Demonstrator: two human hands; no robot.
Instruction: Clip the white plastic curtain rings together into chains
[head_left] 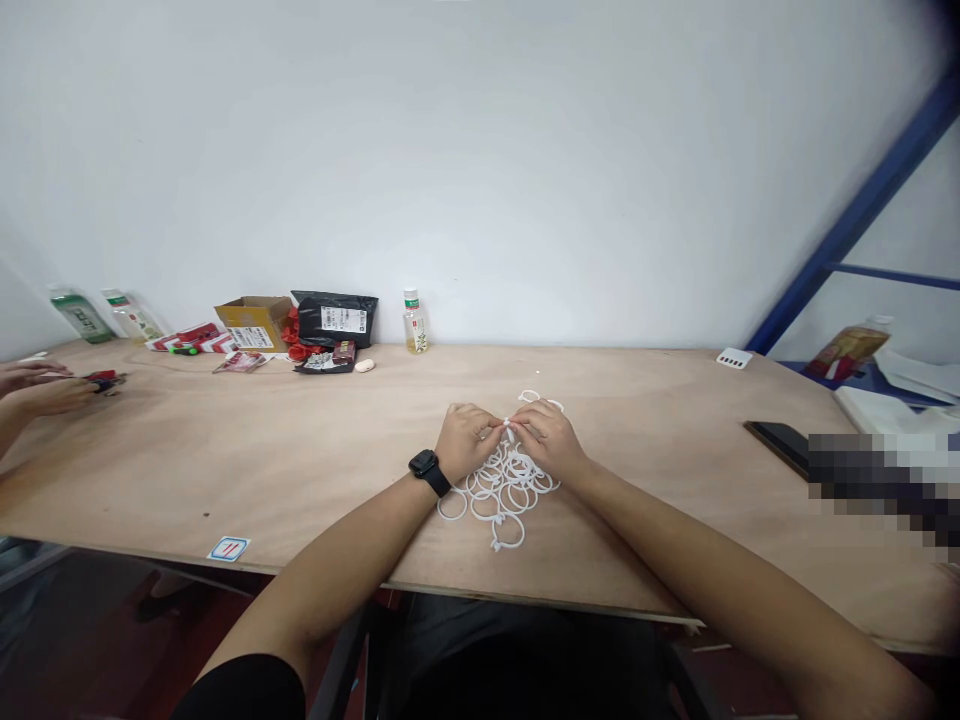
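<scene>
Both hands are meeting over a wooden table (300, 470). The left hand (465, 440) and the right hand (551, 438) are pinching, fingertips pressed together, a small white piece (509, 424) between them; whether it is a ring's clasp cannot be told. A black watch (429, 470) is sitting on the left wrist.

Directly beneath and just nearer than the pinch, a heap of white plastic rings (501, 490) is lying on the table, partly touching both hands. A few more rings are showing just beyond the fingertips.

Well to the right of the grip, a dark phone (780, 441) is lying flat; a white strip (733, 357) is lying beyond it. Far left, another person's hands (37, 390) are working on a small red item. Beyond and left of the grip, against the wall, a cardboard box (253, 322), a black bag (335, 317) and a small bottle (414, 322) are standing. Nothing is lying between the hands and the rings.
</scene>
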